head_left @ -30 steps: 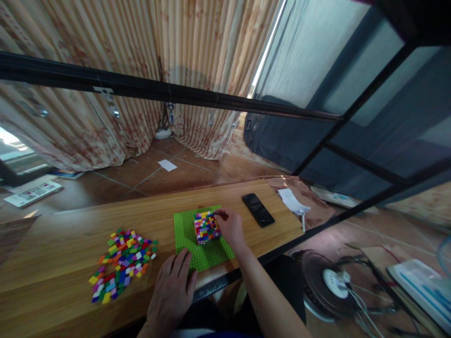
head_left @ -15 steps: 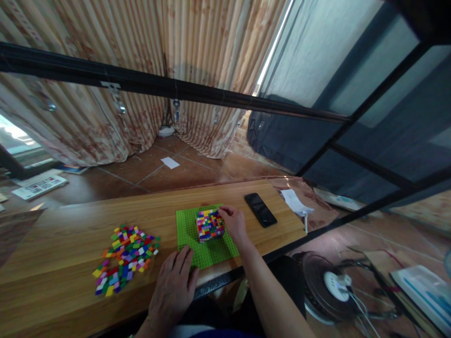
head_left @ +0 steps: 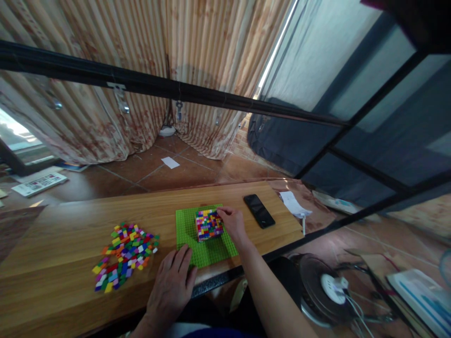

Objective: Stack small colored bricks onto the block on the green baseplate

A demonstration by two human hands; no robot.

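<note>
Left hand [head_left: 172,281] lies unclenched, fingers at the green baseplate's [head_left: 185,234] seven o'clock. Loose bricks [head_left: 131,249] at nine! Mid-plate, the brick block [head_left: 209,226]; right hand [head_left: 232,225] touches its one o'clock corner, grip unclear. Phone [head_left: 259,211], two o'clock.

The baseplate [head_left: 219,252], under the brick block [head_left: 209,225], lies near the surface's [head_left: 66,234] front edge. Loose bricks [head_left: 132,245] lie left, the phone [head_left: 259,211] right.
</note>
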